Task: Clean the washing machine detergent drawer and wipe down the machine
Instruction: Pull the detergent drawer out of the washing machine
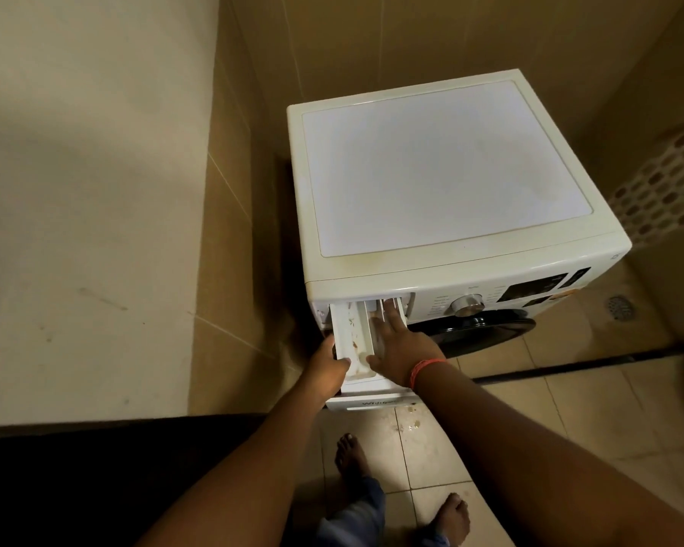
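White plastic, yellowed at the seams, makes up the detergent drawer (358,341), which stands pulled well out of the upper front corner of the washing machine (443,183). The left hand (326,365) grips the drawer's outer side wall near its front end, thumb hooked over the rim; the right hand (399,341) lies flat along the far compartment, fingers straight and reaching toward the slot — pressing, not clasping. Between the two hands the middle compartments show brownish residue caked on their floors and dividers. The step in hand looks like freeing the drawer from its housing: judged from here, it goes best if the flat fingers push down on the release tab at the back while the gripping hand draws straight outward, level, without twisting the thin walls. The drawer is a long, shallow, ribbed box; its smooth plastic may be slick where detergent has dried. Beyond the grip sits a chrome dial (466,304) and a dark glossy door (478,333); below it, glazed floor tiles (569,408) carry a few spots.
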Demonstrator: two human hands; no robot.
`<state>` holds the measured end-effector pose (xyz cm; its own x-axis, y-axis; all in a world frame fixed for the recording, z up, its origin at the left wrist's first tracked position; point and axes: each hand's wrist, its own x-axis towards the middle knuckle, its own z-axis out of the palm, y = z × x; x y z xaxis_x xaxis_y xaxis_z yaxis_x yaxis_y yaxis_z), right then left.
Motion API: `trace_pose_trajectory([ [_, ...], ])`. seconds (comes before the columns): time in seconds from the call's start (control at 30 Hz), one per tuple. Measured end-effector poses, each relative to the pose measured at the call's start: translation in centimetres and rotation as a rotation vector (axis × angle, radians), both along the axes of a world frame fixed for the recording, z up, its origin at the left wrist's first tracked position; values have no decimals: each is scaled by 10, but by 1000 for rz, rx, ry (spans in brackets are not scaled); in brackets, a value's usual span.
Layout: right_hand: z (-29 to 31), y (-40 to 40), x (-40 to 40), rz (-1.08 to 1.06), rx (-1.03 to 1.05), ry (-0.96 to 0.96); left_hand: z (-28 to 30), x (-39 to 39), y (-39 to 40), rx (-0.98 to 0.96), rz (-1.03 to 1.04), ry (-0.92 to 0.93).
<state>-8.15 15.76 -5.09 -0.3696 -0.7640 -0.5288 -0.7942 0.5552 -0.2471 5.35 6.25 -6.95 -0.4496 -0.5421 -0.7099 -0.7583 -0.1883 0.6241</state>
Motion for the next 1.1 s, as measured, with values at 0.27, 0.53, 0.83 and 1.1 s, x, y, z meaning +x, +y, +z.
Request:
trace_pose_trajectory([
  [0.27, -17, 53, 23, -29, -109, -124, -3, 30, 43, -6, 42, -21],
  [0.53, 0, 157, 35, -388, -551, -316, 10, 47, 113, -32, 57, 16],
  [0.83, 28, 300, -31, -1027, -575, -734, 70, -47, 208, -114, -255, 109],
  [1.1, 81, 452, -81, -1309, -834, -626, 116, -183, 336, -51, -613, 233],
])
